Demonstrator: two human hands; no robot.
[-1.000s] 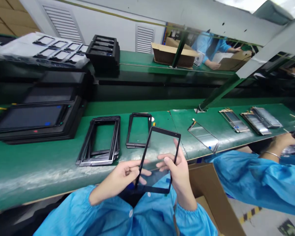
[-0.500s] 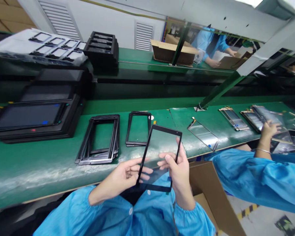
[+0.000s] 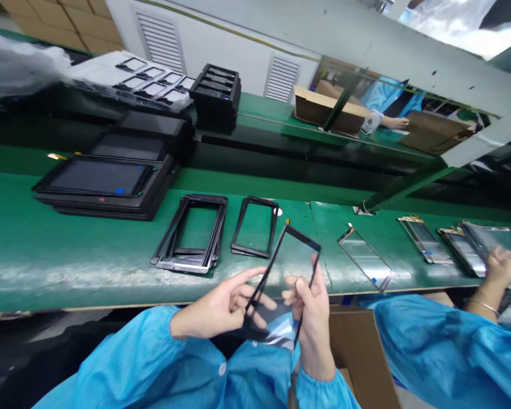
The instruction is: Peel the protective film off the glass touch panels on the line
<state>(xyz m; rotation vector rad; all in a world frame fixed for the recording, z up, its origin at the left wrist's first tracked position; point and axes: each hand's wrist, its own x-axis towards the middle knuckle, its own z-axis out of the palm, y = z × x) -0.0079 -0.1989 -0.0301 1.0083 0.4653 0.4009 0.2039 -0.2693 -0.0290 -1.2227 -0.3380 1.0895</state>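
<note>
A tablet touch glass panel (image 3: 292, 261) with a black border is held tilted in front of my chest, over the bench's front edge. My left hand (image 3: 223, 304) grips its lower left edge, with some fingers seen through the clear glass. On the opposite side, my right hand (image 3: 313, 309) has its thumb over the front and other fingers behind. A bright reflection crosses the panel's lower end. Beyond it on the bench lie a small pile of black frames (image 3: 254, 253) and a taller stack of similar frames (image 3: 187, 264).
Stacked trays with dark screens (image 3: 97, 176) stand at the left. A single glass panel (image 3: 364, 258) lies right of my hands, with panel stacks (image 3: 426, 241) beyond. A co-worker's hand (image 3: 500, 267) is at the far right. An open cardboard box (image 3: 361, 352) sits below the bench edge.
My view has swung left, so the bench things appear farther right. The panel has tilted, and a bright reflection now shows on its lower part. Both hands keep their grip.
</note>
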